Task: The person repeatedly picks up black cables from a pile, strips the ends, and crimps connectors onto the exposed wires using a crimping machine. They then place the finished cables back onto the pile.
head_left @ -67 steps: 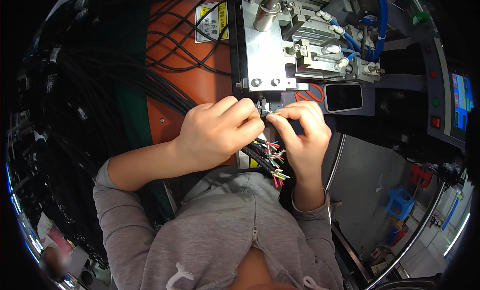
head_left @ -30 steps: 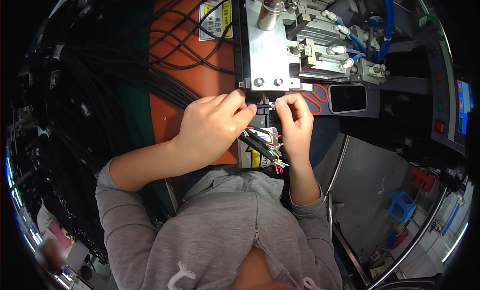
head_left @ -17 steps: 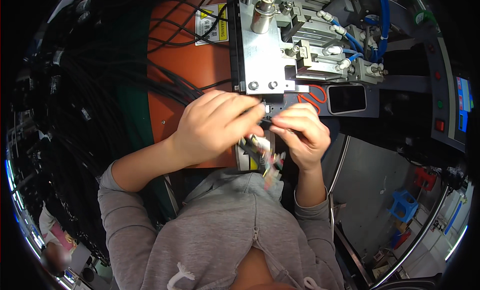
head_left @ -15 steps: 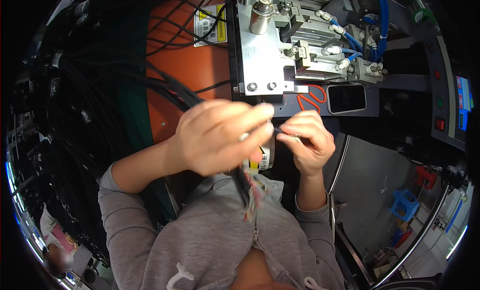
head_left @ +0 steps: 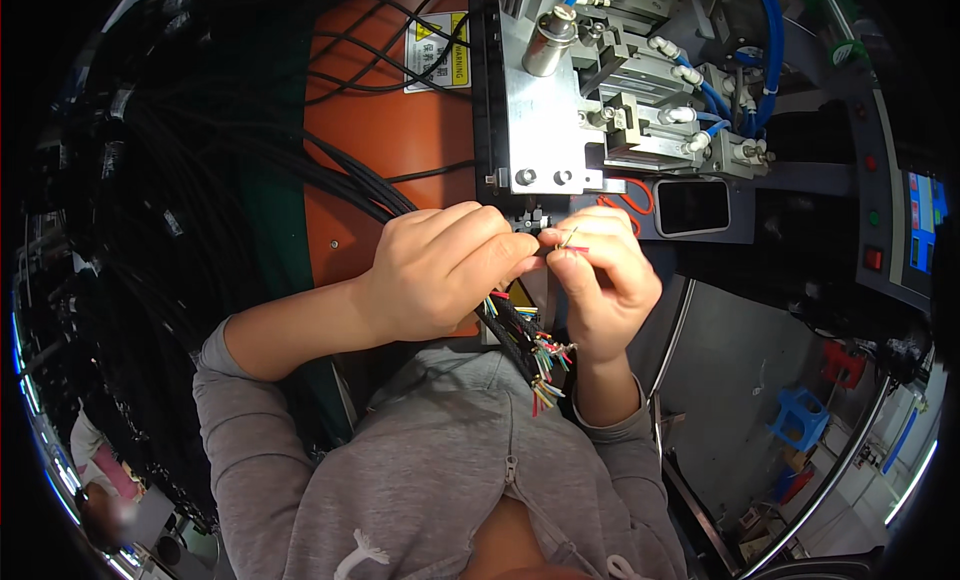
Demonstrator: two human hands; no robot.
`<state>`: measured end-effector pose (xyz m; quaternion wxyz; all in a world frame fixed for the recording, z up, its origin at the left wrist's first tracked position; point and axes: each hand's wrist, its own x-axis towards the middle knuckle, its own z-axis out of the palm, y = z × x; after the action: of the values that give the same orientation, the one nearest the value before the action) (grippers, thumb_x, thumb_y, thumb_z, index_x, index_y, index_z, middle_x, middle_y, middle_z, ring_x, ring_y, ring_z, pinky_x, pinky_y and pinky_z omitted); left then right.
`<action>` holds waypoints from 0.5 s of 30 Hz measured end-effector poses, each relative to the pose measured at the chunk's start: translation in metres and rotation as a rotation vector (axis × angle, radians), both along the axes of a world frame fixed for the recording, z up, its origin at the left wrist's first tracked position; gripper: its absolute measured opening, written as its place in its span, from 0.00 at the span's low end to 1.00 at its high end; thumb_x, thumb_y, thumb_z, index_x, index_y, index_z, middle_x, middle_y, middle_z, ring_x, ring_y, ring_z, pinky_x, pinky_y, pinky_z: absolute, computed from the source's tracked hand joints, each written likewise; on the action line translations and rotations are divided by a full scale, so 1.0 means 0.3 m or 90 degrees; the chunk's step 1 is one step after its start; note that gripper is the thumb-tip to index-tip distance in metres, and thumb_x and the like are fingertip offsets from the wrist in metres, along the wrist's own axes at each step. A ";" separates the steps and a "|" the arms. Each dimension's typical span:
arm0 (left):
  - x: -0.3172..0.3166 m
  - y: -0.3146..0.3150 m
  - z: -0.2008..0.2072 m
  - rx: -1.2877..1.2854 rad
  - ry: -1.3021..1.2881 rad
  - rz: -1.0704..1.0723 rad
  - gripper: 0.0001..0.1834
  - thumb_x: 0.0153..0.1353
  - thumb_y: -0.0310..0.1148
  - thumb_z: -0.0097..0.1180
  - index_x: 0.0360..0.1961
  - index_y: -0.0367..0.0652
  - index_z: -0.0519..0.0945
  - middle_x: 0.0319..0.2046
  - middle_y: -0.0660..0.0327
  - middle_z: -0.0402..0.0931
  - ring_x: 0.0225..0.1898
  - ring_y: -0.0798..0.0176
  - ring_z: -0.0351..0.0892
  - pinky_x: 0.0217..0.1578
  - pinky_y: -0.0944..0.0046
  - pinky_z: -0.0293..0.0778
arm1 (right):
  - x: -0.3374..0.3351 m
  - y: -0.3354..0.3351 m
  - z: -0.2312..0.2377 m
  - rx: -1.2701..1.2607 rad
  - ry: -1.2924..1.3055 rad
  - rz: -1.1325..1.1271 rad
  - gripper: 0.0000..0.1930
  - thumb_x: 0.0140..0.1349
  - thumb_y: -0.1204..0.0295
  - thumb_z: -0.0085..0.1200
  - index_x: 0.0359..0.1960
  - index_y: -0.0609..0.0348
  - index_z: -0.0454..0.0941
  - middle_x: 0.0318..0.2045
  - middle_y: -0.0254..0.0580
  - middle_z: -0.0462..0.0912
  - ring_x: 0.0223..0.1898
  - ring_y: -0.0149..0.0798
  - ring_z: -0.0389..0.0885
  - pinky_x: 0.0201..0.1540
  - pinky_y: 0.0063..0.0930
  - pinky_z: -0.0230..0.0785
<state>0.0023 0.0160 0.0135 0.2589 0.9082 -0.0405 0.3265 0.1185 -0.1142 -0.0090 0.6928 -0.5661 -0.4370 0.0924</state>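
In the middle, my left hand [head_left: 440, 270] is closed round a bundle of black cables [head_left: 365, 180] that comes in from the upper left. Below that hand, the cable ends hang out, with bare coloured wires [head_left: 548, 365] of red, white, yellow and blue spreading from their black sleeves. My right hand [head_left: 612, 285] faces it, thumb and fingers pinched on the thin wires [head_left: 572, 246] of one cable end, a red one among them. The fingertips of both hands nearly meet. Just beyond them sits a small dark metal fixture [head_left: 530, 221] at the machine's front.
Ahead stands a machine with a silver metal plate [head_left: 545, 110], pneumatic cylinders [head_left: 650, 90] and blue hoses [head_left: 770, 70]. A phone [head_left: 693, 207] and red-handled scissors [head_left: 635, 195] lie to its right. An orange panel [head_left: 390, 130] and many hanging black cables [head_left: 170, 180] fill the left.
My left hand has drawn slightly down and the hanging wire ends have swung right and upward. Thin wires now show between my right fingertips. The whole view has shifted a little.
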 end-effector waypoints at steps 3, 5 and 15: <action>0.005 -0.003 0.008 -0.014 0.019 -0.003 0.09 0.47 0.26 0.64 0.28 0.36 0.77 0.19 0.60 0.71 0.17 0.62 0.71 0.16 0.65 0.65 | 0.001 -0.006 -0.005 -0.014 0.137 -0.016 0.09 0.43 0.84 0.65 0.28 0.64 0.81 0.27 0.41 0.82 0.31 0.37 0.78 0.38 0.26 0.69; 0.004 -0.007 0.010 -0.011 0.030 -0.006 0.09 0.46 0.26 0.65 0.28 0.36 0.77 0.18 0.60 0.68 0.17 0.62 0.70 0.15 0.64 0.64 | 0.008 -0.013 -0.007 -0.025 0.070 -0.049 0.10 0.41 0.83 0.67 0.28 0.63 0.81 0.26 0.40 0.81 0.30 0.37 0.77 0.36 0.26 0.69; -0.011 -0.018 0.028 0.111 0.134 0.031 0.11 0.44 0.25 0.60 0.33 0.38 0.79 0.23 0.63 0.69 0.20 0.67 0.71 0.16 0.68 0.65 | 0.052 -0.055 0.035 -0.278 -0.114 -0.005 0.07 0.47 0.79 0.65 0.26 0.64 0.78 0.23 0.37 0.78 0.27 0.34 0.74 0.33 0.25 0.66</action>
<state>-0.0011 0.0107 0.0220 0.1738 0.9572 -0.0189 0.2306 0.1341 -0.1308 0.0014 0.5128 -0.7104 -0.4637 0.1316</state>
